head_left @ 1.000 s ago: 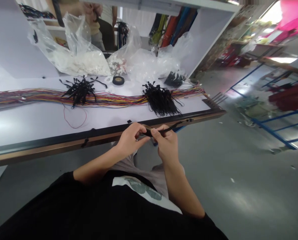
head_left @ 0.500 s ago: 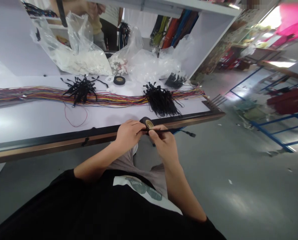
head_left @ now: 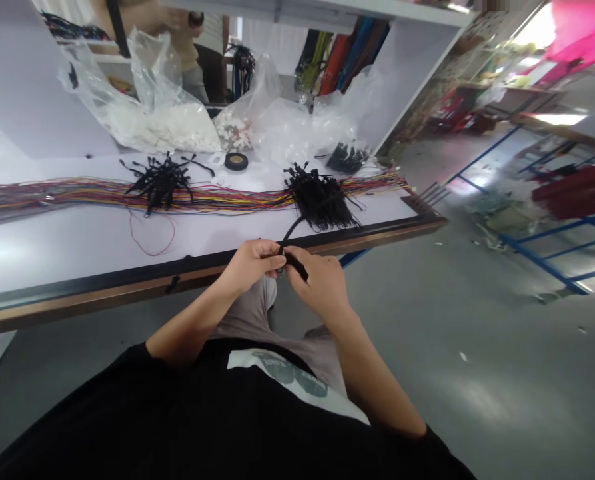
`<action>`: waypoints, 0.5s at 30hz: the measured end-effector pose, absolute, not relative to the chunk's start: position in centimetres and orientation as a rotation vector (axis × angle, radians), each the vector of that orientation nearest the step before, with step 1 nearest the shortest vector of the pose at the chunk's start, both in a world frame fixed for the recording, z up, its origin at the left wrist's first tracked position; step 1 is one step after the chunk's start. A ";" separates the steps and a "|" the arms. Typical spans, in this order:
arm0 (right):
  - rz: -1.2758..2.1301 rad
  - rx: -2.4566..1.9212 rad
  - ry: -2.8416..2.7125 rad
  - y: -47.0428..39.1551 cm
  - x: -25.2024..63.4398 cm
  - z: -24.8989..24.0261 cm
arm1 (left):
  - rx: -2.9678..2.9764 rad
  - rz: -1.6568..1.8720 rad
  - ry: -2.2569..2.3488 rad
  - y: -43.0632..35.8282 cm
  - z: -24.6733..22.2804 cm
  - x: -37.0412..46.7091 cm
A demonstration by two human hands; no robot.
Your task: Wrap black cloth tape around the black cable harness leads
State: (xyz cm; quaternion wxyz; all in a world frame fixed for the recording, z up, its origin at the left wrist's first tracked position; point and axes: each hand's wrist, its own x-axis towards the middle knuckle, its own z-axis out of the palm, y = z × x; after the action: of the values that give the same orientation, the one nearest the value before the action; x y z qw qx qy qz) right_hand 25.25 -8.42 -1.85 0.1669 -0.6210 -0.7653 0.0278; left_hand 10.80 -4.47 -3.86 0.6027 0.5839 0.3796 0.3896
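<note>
At the table's front edge, my left hand (head_left: pixel 255 264) pinches a short black cable (head_left: pixel 291 231), which rises from the fingertips toward the right-hand bunch of black connectors (head_left: pixel 320 199). My right hand (head_left: pixel 318 279) is closed beside it, around a black tape roll (head_left: pixel 297 267) mostly hidden by the fingers. The fingertips of both hands nearly meet. Long coloured wires (head_left: pixel 227 200) run along the white table (head_left: pixel 87 247) under that bunch and a second black connector bunch (head_left: pixel 161 183) to the left.
Another black tape roll (head_left: pixel 236 161) lies behind the wires. Clear plastic bags with white parts (head_left: pixel 177 127) stand at the back, beside a small black pile (head_left: pixel 347 159). A person (head_left: pixel 192 57) is beyond the shelf. Blue metal frames (head_left: pixel 542 263) stand at the right.
The black cable has swung from pointing right to pointing up toward the table. My right hand has turned over the tape roll, now mostly covered.
</note>
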 end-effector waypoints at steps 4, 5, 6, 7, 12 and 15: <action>0.049 -1.792 -2.259 -8.2 25.5 -1.4 | 1.158 0.899 0.760 -4.2 -4.5 10.9; 0.042 -1.800 -2.283 -8.1 25.6 -1.3 | 1.146 0.889 0.749 -4.2 -4.6 10.9; 0.032 -1.809 -2.304 -8.0 25.6 -1.2 | 1.144 0.876 0.746 -4.1 -4.6 10.8; 0.017 -1.817 -2.317 -8.0 25.6 -1.1 | 1.148 0.860 0.752 -4.1 -4.6 10.7; 0.018 -1.815 -2.316 -8.0 25.6 -1.2 | 1.193 0.758 0.851 -4.2 -4.7 10.3; 0.074 -1.813 -2.313 -8.0 25.6 -1.4 | 1.272 0.692 0.888 -4.4 -4.9 10.3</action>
State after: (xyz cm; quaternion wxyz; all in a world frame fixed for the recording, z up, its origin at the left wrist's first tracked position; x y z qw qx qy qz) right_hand 25.60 -8.02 -1.38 0.1006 -0.6136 -0.7828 0.0251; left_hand 10.28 -4.43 -4.85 0.6604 0.5622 0.3927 0.3059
